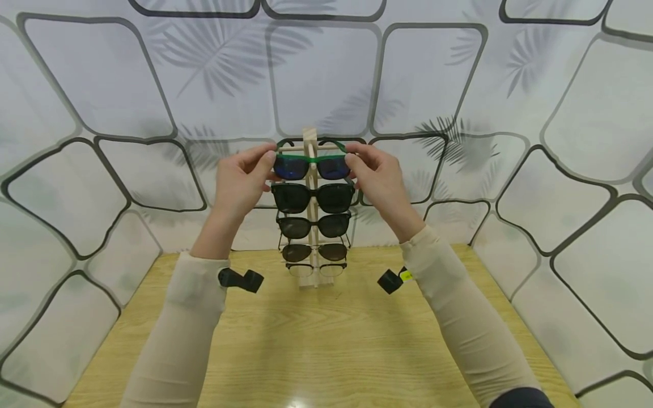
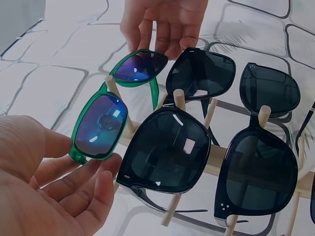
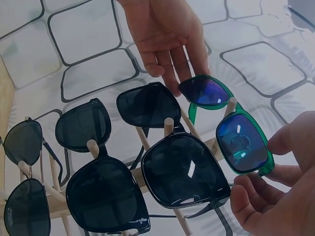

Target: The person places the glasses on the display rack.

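Note:
Green-framed sunglasses (image 1: 292, 168) with blue mirrored lenses sit at the top of a wooden glasses rack (image 1: 309, 135), their bridge at a peg. My left hand (image 1: 240, 184) pinches one outer corner of the green frame between thumb and fingers. On the opposite corner, my right hand (image 1: 381, 182) does the same, thumb in front and fingers behind. Directly below hang large black sunglasses (image 3: 184, 169), close to the fingertips of both hands. In the left wrist view, the green sunglasses (image 2: 102, 127) show their lenses and one temple stretching back.
Lower on the rack are black sunglasses (image 1: 295, 226), thin-framed dark sunglasses (image 1: 296, 252) and clear-lens glasses (image 1: 300, 270). The rack stands on a wood-grain table (image 1: 316, 345), near a patterned backdrop (image 1: 326, 73). Small black cameras (image 1: 251, 280) hang at both wrists.

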A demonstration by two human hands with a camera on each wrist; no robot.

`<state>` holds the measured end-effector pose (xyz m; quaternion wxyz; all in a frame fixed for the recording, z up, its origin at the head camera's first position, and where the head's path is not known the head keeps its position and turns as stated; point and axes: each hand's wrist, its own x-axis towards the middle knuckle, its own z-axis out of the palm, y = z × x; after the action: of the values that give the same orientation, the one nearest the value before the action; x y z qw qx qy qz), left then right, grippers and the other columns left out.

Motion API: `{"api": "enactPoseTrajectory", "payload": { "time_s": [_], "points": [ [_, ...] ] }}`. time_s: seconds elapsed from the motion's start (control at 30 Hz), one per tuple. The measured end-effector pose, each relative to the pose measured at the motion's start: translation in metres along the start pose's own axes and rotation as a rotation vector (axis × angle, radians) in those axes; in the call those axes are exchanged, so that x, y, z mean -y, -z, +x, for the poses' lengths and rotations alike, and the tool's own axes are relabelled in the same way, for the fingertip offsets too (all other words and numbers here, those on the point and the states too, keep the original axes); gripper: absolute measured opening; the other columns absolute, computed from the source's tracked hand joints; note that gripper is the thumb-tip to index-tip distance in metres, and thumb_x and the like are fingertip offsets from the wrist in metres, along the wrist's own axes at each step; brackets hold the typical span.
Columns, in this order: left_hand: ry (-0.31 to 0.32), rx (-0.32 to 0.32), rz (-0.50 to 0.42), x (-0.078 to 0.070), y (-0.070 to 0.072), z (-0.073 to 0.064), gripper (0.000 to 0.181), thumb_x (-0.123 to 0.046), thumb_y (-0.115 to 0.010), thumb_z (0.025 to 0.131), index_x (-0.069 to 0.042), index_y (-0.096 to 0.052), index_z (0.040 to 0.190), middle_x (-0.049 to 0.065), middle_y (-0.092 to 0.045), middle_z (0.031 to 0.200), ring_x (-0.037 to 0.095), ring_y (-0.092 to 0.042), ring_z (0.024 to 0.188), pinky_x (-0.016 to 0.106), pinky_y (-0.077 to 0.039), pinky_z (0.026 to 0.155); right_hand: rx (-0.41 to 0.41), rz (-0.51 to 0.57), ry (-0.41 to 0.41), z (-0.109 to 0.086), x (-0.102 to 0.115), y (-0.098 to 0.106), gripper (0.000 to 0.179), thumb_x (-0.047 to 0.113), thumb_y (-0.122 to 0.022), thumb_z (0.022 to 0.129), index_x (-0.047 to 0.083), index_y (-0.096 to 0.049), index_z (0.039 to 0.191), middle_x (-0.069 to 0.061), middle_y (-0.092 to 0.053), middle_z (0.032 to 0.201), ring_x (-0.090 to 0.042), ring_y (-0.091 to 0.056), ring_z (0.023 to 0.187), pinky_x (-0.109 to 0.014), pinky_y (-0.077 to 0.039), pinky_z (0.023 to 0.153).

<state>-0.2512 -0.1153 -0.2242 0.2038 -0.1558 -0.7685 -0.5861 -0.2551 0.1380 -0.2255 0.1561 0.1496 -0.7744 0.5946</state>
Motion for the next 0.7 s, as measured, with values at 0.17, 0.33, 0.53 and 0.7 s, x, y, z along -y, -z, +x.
{"api": "enactPoseTrajectory", "payload": {
  "time_s": [0.17,0.33,0.53,0.7],
  "points": [
    [-0.004,-0.001,0.026,0.0008,-0.0006,0.0010,0.036,-0.021,-0.060,0.109,-0.005,-0.068,0.141,0.024,-0.075,0.125,-0.002,-0.070,0.072,0.017,-0.056,0.063,-0.002,-0.004,-0.003,0.0015,-0.0014,-0.0006,0.035,0.024,-0.060,0.108,0.013,-0.068,0.140,0.001,-0.068,0.100,-0.021,-0.066,0.089,-0.025,-0.054,0.069],
    [0.000,0.000,0.025,0.0019,-0.0007,0.0012,0.036,-0.020,-0.059,0.109,-0.005,-0.068,0.141,0.024,-0.075,0.124,-0.002,-0.071,0.073,0.015,-0.055,0.062,-0.007,-0.004,-0.011,0.0021,-0.0021,-0.0017,0.035,0.023,-0.059,0.108,0.013,-0.068,0.140,0.001,-0.069,0.099,-0.018,-0.066,0.087,-0.024,-0.054,0.069],
    [-0.005,0.003,0.032,0.0028,-0.0009,0.0015,0.036,-0.021,-0.059,0.110,-0.005,-0.068,0.141,0.023,-0.074,0.126,-0.005,-0.069,0.073,0.015,-0.054,0.062,-0.004,-0.016,-0.009,0.0016,-0.0023,-0.0014,0.035,0.024,-0.059,0.109,0.014,-0.067,0.141,-0.001,-0.069,0.102,-0.018,-0.066,0.088,-0.024,-0.054,0.070],
    [-0.015,0.002,0.023,0.0028,-0.0016,0.0025,0.036,-0.019,-0.059,0.109,-0.004,-0.068,0.140,0.025,-0.074,0.125,-0.005,-0.069,0.072,0.015,-0.054,0.062,-0.009,-0.020,-0.009,0.0015,-0.0021,-0.0011,0.035,0.025,-0.059,0.109,0.014,-0.067,0.141,-0.001,-0.069,0.104,-0.017,-0.065,0.088,-0.024,-0.053,0.070]
  ]
}}
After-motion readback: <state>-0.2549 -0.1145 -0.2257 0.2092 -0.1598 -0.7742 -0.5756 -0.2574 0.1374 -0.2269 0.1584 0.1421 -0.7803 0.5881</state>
